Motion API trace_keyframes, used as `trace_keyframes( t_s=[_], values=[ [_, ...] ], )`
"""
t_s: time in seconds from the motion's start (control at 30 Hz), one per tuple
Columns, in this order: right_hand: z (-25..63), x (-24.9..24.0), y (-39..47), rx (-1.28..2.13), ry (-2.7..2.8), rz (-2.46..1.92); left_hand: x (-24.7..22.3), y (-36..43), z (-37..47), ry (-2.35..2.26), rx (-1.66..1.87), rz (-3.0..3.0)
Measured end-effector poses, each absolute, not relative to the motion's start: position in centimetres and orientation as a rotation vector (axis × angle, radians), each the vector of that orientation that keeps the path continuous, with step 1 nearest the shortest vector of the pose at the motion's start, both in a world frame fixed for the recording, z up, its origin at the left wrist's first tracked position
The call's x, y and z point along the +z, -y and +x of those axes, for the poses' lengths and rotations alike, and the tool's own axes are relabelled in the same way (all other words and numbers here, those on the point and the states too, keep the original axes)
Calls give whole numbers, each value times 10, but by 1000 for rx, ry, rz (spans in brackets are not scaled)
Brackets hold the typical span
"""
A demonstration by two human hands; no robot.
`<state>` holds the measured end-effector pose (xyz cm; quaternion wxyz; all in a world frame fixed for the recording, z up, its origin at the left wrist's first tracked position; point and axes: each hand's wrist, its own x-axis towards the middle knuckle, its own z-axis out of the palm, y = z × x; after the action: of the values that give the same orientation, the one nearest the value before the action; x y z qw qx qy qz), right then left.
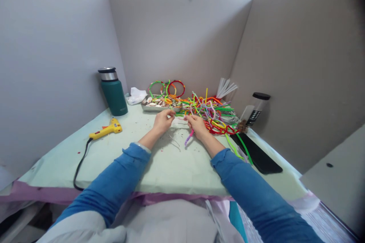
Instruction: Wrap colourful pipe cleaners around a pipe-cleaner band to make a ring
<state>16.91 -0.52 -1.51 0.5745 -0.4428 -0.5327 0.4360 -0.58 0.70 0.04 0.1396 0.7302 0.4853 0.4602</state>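
Observation:
My left hand is over the middle of the table, its fingers pinched near a thin pale strand too small to make out. Close by on the right, my right hand pinches a pink and purple pipe cleaner, whose lower end hangs toward the cloth. A short gap separates the two hands. Behind them lie a metal tray of shells and a tangled pile of coloured pipe cleaners. A thin wire piece rests on the cloth below.
On the left stand a green bottle and a yellow glue gun with a black cord. White tissue sits at the back. A black flat object and a clear bottle are at the right. Grey panels surround the table.

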Motion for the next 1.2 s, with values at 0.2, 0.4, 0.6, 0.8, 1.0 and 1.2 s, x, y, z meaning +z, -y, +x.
trace_keyframes(
  t_s=[0.2,0.4,0.6,0.8,1.0,1.2],
  values=[
    [169,-15,4,1014,1247,-1051,0,-7,-5,-1477,1351,2347],
    [169,-15,5,997,1262,-1048,1,-9,-5,-1530,1294,2373],
    [169,-17,4,941,1305,-1050,0,-9,-6,-1551,1235,2376],
    [168,-16,6,921,1322,-1041,3,-9,-5,-1556,1227,2342],
    [167,-13,9,880,1338,-1032,8,-7,-5,-1562,1173,2097],
    [168,-13,10,893,1338,-999,8,-7,-3,-1387,1170,1735]
  ],
)
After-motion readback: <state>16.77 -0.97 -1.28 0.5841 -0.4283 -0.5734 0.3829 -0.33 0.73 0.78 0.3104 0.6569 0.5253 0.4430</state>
